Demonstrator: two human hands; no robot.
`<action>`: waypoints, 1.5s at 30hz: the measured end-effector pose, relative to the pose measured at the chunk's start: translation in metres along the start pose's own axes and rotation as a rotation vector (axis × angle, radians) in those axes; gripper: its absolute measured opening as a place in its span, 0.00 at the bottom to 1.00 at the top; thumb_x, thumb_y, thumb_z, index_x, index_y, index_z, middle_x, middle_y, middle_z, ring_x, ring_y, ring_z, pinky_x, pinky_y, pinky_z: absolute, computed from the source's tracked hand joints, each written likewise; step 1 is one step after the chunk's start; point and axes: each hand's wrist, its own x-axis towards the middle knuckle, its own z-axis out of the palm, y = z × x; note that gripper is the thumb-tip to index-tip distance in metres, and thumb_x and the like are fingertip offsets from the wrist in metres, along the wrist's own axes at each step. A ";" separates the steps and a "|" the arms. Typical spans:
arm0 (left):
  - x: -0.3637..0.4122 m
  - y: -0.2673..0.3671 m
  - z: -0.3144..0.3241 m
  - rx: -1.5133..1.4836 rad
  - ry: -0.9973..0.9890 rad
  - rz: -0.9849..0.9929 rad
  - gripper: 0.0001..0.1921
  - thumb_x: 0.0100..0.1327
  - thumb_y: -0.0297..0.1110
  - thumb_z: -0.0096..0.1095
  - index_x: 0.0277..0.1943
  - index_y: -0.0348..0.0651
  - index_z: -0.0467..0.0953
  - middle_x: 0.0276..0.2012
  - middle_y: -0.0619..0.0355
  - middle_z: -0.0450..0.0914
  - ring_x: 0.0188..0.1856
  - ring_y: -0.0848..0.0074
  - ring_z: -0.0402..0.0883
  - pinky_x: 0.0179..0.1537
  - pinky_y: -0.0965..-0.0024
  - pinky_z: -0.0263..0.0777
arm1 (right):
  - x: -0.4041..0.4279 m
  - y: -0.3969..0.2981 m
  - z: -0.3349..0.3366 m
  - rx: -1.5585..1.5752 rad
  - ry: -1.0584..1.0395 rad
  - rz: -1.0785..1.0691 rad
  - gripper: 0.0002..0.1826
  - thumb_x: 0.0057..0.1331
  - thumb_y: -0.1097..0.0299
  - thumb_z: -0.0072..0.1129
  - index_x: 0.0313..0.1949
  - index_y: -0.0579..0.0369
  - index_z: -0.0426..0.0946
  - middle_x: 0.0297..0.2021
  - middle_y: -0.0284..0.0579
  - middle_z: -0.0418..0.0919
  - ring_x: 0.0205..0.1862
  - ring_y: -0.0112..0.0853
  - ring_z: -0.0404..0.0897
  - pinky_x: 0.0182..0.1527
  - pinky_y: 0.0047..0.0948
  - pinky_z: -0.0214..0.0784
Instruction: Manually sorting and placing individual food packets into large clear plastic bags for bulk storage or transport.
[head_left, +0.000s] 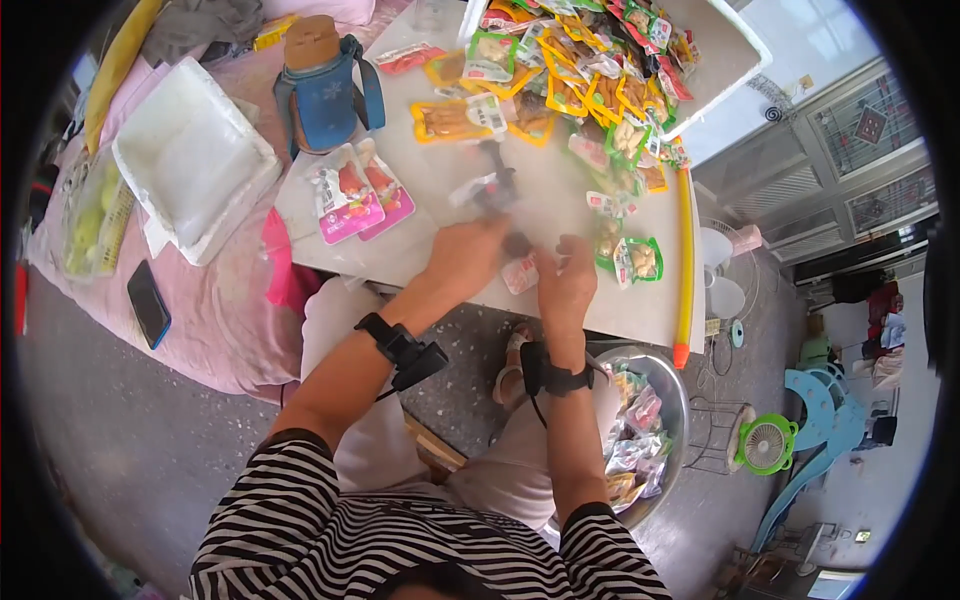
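Observation:
Over the near part of the white tabletop (450, 172), my left hand (469, 251) reaches forward with its fingertips by a blurred dark packet (495, 191). My right hand (566, 281) is bent beside a small red-and-clear packet (520, 274) with a dark part; whether its fingers grip it is unclear. Two pink-and-white snack pouches (349, 199) lie left of my hands. Farther off are yellow-edged snack packets (454, 120), next to a heap in a white foam box (731, 67). Green-edged packets (637, 261) lie to the right.
A blue bottle (322, 97) with a strap stands at the back left, near an empty foam box (195, 157). A phone (148, 304) lies on pink cloth. A yellow tube (684, 255) runs along the right table edge. Below it, a metal basin (679, 427) holds packets.

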 end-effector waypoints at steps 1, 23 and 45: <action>0.000 0.000 0.001 -0.001 0.005 -0.007 0.23 0.50 0.24 0.56 0.52 0.44 0.71 0.27 0.52 0.76 0.29 0.57 0.78 0.29 0.58 0.71 | -0.002 0.006 -0.008 -0.037 -0.105 0.136 0.10 0.60 0.73 0.58 0.39 0.65 0.72 0.30 0.46 0.79 0.30 0.30 0.77 0.29 0.28 0.70; -0.004 0.013 -0.012 0.009 0.129 0.002 0.27 0.45 0.23 0.58 0.53 0.42 0.71 0.31 0.53 0.76 0.33 0.59 0.78 0.31 0.60 0.73 | 0.024 -0.014 0.036 0.126 -0.561 0.244 0.10 0.57 0.75 0.49 0.20 0.67 0.75 0.13 0.49 0.74 0.15 0.33 0.75 0.18 0.30 0.67; -0.015 0.010 -0.017 0.157 -0.035 -0.032 0.30 0.46 0.27 0.61 0.55 0.30 0.65 0.30 0.48 0.77 0.28 0.58 0.80 0.28 0.61 0.73 | 0.026 -0.031 0.042 0.549 -0.422 0.590 0.07 0.57 0.78 0.52 0.22 0.66 0.76 0.14 0.42 0.74 0.15 0.26 0.73 0.17 0.24 0.64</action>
